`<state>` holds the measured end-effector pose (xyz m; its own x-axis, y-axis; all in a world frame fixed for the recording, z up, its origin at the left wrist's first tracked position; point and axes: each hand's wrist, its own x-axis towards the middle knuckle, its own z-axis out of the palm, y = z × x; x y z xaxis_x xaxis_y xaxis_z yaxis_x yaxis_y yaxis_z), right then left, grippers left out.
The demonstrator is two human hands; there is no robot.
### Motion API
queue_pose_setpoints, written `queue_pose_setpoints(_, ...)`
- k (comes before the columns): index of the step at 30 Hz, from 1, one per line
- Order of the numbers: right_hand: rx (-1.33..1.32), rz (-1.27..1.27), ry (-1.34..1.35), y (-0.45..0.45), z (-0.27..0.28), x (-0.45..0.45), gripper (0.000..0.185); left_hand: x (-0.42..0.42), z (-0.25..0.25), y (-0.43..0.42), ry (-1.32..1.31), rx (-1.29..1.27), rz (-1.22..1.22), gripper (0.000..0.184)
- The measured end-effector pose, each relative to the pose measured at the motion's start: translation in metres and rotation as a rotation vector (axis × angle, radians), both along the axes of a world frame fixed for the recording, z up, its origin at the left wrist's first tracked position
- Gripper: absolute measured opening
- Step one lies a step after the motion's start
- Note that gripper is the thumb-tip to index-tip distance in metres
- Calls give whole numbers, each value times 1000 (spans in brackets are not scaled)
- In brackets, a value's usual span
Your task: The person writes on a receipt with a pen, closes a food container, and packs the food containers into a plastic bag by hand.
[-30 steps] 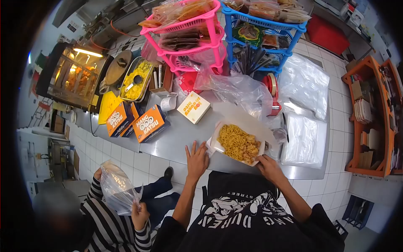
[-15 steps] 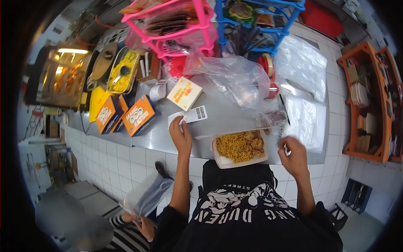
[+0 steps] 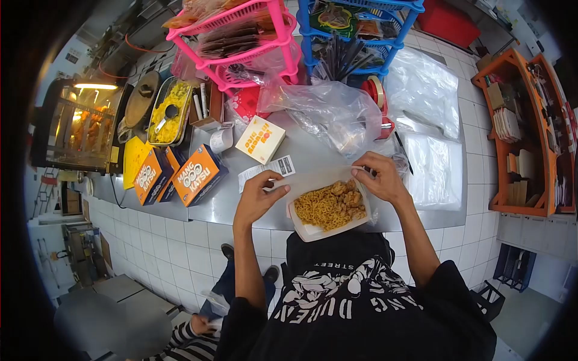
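Note:
A white food box [image 3: 314, 233] sits at the counter's front edge, holding yellow noodles [image 3: 322, 207] and browned, chicken-like pieces [image 3: 349, 201]. Behind the food a translucent lid [image 3: 319, 178] stands raised, tilted up from the box. My right hand [image 3: 382, 177] pinches the lid's right corner between thumb and fingers. At the lid's left corner, my left hand [image 3: 259, 198] has its thumb and curled fingers around the edge. A printed receipt [image 3: 278, 167] lies flat just behind my left hand, partly covered by it.
Orange-and-blue cartons [image 3: 198, 174], a cream box [image 3: 261, 139] and a tray of yellow food [image 3: 171, 111] stand left. Pink [image 3: 241, 57] and blue racks [image 3: 361, 45] rise behind a plastic bag [image 3: 328, 111]. Clear bags [image 3: 433, 171] lie right. Another person in striped sleeves [image 3: 192, 343] is lower left.
My right hand has moved left and up to the lid's right corner. My left hand has shifted from the receipt to the lid's left side. The lid is now raised higher.

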<state>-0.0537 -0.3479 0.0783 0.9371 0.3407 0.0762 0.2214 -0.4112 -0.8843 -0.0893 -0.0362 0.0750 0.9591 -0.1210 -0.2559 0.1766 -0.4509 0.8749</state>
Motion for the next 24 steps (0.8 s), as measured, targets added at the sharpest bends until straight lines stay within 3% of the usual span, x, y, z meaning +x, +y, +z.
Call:
queue_pose_setpoints(2, 186, 6, -47, 1, -27, 6, 14, 12, 0, 2, 90, -112, -68, 29)
queue_pose_setpoints(6, 523, -125, 278, 10, -33, 7, 17, 19, -23, -1, 113, -575, -96, 25)
queue_pose_setpoints(9, 553, -189, 268, 16, -35, 9, 21, 14, -46, -21, 151, -741, 206, 22)
queue_pose_setpoints(16, 540, -625, 121, 77, -42, -4, 31, 8, -46, -77, -63, -781, 747, 31)
queue_pose_setpoints(20, 599, -815, -20, 99, -35, 2, 29, 12, -57, -80, -156, -662, 800, 34)
queue_pose_setpoints(24, 444, -529, 294, 73, -30, 4, 31, 12, -40, -68, -9, -686, 637, 34)
